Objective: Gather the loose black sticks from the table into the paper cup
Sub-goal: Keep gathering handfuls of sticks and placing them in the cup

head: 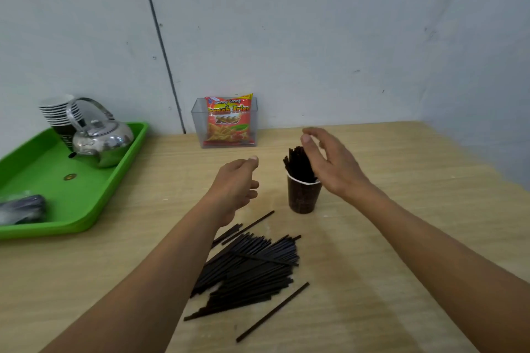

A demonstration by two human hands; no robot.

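Head view. Behind the right hand (329, 162), fingers relaxed, spread and empty: upright sticks (296, 165), half hidden, in the paper cup (303, 196). Left hand (235, 185) loosely curled, nothing seen inside. Loose black sticks (252, 266) heaped on the table (401, 238) near the cup, partly under the left forearm. Readable on the snack packet (228, 120): "Kentang Goreng", "French Fries", "2000".
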